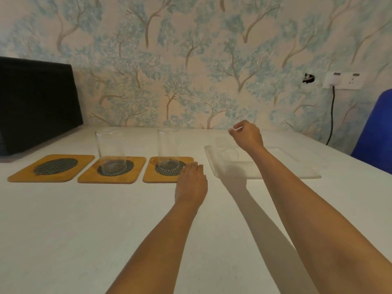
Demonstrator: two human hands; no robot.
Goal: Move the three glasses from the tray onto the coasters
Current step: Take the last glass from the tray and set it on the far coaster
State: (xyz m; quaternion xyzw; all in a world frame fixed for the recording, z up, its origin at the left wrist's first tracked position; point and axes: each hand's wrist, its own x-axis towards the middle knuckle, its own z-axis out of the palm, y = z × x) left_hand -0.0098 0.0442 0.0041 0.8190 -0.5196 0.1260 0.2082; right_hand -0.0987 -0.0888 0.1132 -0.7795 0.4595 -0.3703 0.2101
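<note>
- Surroundings: black box [36,102] far left of both hands on the white tabletop [84,230]; blue chair back [375,132] and wall socket with black cable [342,80] off to the right.
- Three wooden coasters with dark mesh discs: left coaster [51,167] bare, middle coaster [112,169] and right coaster [165,169] each carry an upright clear glass ( [110,149], [168,149]).
- Left hand [191,183] lies flat, fingers loosely together, tips touching the right coaster's near corner, holding nothing.
- Right hand [247,134] hovers over the clear rectangular tray [275,166], fingers curled narrow.
- Third glass [226,148] sits on the tray just below-left of those fingers (faint, contact not discernible).
</note>
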